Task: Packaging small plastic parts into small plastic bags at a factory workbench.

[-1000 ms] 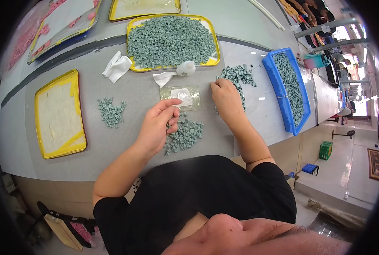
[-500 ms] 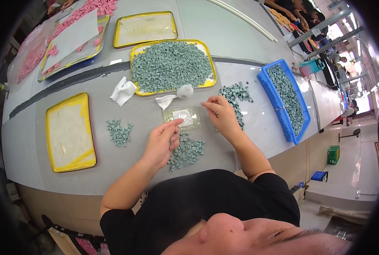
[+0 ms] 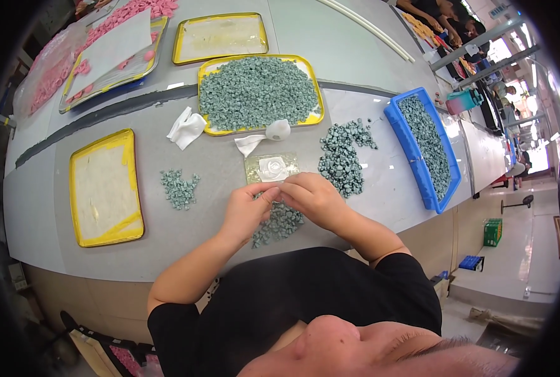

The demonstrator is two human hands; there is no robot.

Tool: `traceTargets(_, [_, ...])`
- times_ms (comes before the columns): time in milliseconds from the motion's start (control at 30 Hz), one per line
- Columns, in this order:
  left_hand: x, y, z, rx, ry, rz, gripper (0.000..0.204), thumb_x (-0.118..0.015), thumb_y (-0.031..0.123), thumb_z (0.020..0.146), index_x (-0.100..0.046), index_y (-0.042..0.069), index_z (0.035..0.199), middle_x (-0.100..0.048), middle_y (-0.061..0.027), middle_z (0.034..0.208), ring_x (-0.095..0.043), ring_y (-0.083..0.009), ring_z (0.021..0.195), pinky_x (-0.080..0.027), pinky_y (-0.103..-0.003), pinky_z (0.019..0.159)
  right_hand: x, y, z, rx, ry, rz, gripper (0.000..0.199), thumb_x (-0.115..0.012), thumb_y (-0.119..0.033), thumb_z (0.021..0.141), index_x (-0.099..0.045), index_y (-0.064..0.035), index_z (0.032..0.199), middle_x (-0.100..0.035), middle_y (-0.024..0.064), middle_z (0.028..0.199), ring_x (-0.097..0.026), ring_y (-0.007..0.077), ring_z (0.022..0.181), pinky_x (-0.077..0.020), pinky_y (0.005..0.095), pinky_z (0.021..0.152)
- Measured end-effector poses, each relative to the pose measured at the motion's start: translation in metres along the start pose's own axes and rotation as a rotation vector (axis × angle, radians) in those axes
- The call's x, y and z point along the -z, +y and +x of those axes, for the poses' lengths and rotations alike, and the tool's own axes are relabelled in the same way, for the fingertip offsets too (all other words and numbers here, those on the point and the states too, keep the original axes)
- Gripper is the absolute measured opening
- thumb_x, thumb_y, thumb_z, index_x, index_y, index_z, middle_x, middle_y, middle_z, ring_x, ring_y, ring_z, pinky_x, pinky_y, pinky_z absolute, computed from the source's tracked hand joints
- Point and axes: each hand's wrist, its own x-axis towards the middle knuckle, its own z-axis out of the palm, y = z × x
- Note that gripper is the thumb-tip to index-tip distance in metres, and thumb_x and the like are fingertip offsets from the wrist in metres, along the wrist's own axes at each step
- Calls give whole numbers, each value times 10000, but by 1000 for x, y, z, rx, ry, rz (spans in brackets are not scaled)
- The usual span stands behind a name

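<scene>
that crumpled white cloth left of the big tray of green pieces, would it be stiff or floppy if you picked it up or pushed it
Probably floppy: the white cloth lies crumpled in soft folds on the grey table. It looks thin, so likely light for its size. Pushed, it would more likely bunch or slide than roll, since it lies low with no round shape.

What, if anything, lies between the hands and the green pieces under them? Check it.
Nothing visible does. The left hand and right hand meet directly above the near pile of green pieces; the clear packet lies beyond the hands.
</scene>
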Motion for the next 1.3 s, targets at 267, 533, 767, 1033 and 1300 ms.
traceTargets(267, [10, -4, 5, 58, -110, -223, 231, -522, 127, 923, -574, -47, 1066, -548, -24, 795, -357, -39, 548, -297, -182, 457, -7, 15, -4, -28, -12, 187, 289, -691, -14, 685, -636, -33, 968, -604, 74, 838, -594, 249, 731, -485, 341, 621])
traceTargets(533, [5, 0, 3, -42, -1, -168, 271, -509, 94, 920, -544, -56, 1143, -555, -45, 852, -357, -35, 560, -313, -189, 475, -7, 35, 0, 143, 58, -103, 334, -709, 5, 637, -626, -1, 960, -587, 76, 837, -571, 221, 702, -463, 324, 591])
traceTargets(767, [13, 3, 7, -107, 59, -236, 124, -535, 95, 910, -512, 12, 998, -551, -51, 827, -363, -39, 541, -321, -183, 467, -13, 40, 4, 203, 17, -307, 303, -629, -61, 690, -603, 15, 982, -561, 68, 864, -561, 211, 725, -460, 313, 632])
traceTargets(1033, [20, 5, 4, -18, 51, -204, 139, -481, 168, 947, -506, 35, 916, -502, -7, 742, -350, -37, 525, -302, -181, 439, -15, 36, 9, 235, -37, -335, 290, -614, -59, 702, -603, 10, 983, -557, 52, 874, -560, 204, 741, -464, 317, 632])
traceTargets(1300, [16, 1, 5, -50, 21, -287, 136, -506, 130, 930, -516, 9, 992, -518, -25, 763, -381, -42, 550, -307, -179, 442, -35, 31, -1, -694, 152, 795, 170, -644, -96, 833, -608, 0, 969, -623, 33, 781, -567, 76, 673, -451, 208, 615])
